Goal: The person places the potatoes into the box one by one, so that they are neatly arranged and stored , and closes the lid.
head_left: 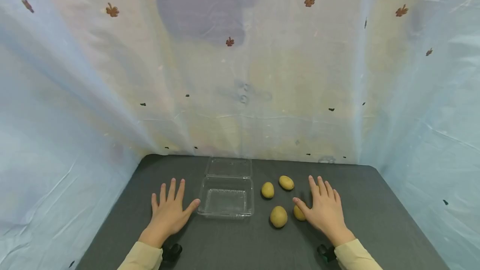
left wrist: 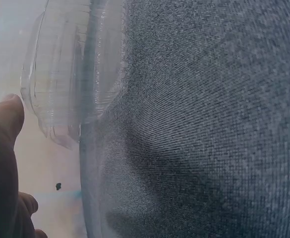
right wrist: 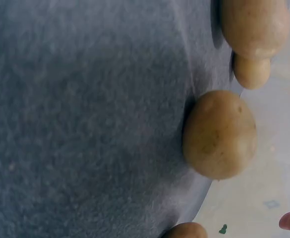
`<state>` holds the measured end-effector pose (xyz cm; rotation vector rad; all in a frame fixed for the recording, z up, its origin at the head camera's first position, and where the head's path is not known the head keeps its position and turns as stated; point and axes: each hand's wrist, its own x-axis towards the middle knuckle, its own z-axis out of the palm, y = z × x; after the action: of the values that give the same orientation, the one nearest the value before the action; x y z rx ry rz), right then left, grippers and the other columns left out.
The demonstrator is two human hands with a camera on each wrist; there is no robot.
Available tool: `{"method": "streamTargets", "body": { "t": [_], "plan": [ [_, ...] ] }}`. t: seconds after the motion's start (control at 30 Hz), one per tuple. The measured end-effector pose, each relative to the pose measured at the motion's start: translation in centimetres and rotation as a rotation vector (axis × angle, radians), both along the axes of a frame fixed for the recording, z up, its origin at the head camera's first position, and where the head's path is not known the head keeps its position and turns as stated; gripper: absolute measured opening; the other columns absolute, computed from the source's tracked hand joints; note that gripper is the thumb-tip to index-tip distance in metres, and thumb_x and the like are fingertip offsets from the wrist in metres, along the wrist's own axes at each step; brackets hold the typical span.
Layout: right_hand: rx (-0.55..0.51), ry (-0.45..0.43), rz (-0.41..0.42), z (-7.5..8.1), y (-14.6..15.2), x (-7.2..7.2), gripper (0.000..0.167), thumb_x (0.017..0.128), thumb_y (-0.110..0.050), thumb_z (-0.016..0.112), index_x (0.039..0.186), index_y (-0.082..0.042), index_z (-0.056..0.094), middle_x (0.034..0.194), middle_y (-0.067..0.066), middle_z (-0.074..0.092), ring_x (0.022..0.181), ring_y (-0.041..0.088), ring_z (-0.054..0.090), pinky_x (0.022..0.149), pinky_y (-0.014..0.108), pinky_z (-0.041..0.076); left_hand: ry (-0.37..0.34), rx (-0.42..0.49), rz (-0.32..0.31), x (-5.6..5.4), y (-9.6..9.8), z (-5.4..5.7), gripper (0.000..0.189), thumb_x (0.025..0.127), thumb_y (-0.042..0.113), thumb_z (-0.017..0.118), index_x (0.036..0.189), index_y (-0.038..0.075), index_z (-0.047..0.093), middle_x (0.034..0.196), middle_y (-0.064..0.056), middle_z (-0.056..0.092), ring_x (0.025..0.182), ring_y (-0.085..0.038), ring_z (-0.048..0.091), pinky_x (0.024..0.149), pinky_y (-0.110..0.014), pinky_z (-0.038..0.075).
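Note:
A clear plastic clamshell container (head_left: 226, 200) lies on the dark grey table, its lid (head_left: 229, 167) folded back toward the far side. My left hand (head_left: 170, 216) is spread with straight fingers just left of it, thumb tip beside the container's left edge. Several potatoes sit right of the container: one near potato (head_left: 278, 217), two farther ones (head_left: 268, 190) (head_left: 286, 183), and another (head_left: 299, 213) partly covered by my right hand (head_left: 326, 212). That hand is spread too and holds nothing. In the right wrist view, a potato (right wrist: 219, 135) shows brown specks.
The grey cloth-covered table (head_left: 232, 249) has rounded far corners. A pale patterned curtain (head_left: 240, 128) hangs behind it and along both sides. Dark wrist bands (head_left: 172, 252) show at the sleeve cuffs.

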<state>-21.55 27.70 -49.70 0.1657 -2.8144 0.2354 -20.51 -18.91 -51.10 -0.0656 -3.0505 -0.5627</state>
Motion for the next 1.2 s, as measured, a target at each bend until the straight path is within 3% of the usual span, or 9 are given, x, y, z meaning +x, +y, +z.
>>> {"method": "streamTargets", "body": {
  "t": [0.37,0.53,0.7,0.93,1.2],
  "plan": [
    [-0.039,-0.077,-0.043,-0.8,1.8,-0.4,0.101,0.085,-0.078,0.040,0.153,-0.005,0.026,0.149,0.031,0.026,0.132,0.052,0.026,0.102,0.069,0.023,-0.084,0.152,-0.017,-0.4,0.1,-0.3,0.091,0.094,0.070,0.032,0.157,0.011,0.004,0.159,-0.024,-0.002,0.140,-0.052,-0.005,0.104,-0.073,-0.004],
    [-0.078,-0.104,-0.061,-0.9,2.5,-0.4,0.100,0.087,-0.076,0.041,0.152,-0.002,0.027,0.146,0.033,0.031,0.126,0.054,0.034,0.095,0.070,0.031,-0.052,0.250,-0.055,-0.3,0.3,-0.5,0.086,0.097,0.065,0.034,0.157,0.012,0.004,0.159,-0.022,0.002,0.142,-0.049,0.001,0.105,-0.073,0.005],
    [-0.156,-0.146,-0.081,-1.0,3.1,-0.7,0.100,0.087,-0.073,0.045,0.151,0.001,0.025,0.142,0.034,0.034,0.122,0.056,0.037,0.092,0.070,0.034,-0.043,0.387,-0.077,-0.3,0.7,-0.2,0.087,0.094,0.067,0.039,0.157,0.016,0.006,0.159,-0.018,0.009,0.143,-0.044,0.012,0.106,-0.070,0.016],
    [-0.199,-0.185,-0.115,-1.6,3.8,-1.0,0.099,0.087,-0.068,0.054,0.150,0.004,0.025,0.139,0.036,0.037,0.121,0.055,0.038,0.092,0.069,0.035,-0.024,0.631,-0.091,-0.1,1.7,-0.2,0.085,0.093,0.064,0.046,0.155,0.014,0.017,0.155,-0.016,0.025,0.137,-0.039,0.034,0.107,-0.055,0.034],
    [-0.251,-0.172,-0.133,-2.1,4.1,-1.2,0.096,0.087,-0.063,0.059,0.148,0.004,0.028,0.137,0.036,0.040,0.119,0.054,0.042,0.090,0.070,0.036,-0.033,0.810,-0.084,0.3,3.1,-1.0,0.077,0.094,0.053,0.055,0.153,0.014,0.025,0.152,-0.017,0.032,0.132,-0.040,0.041,0.099,-0.054,0.043]
  ]
}}
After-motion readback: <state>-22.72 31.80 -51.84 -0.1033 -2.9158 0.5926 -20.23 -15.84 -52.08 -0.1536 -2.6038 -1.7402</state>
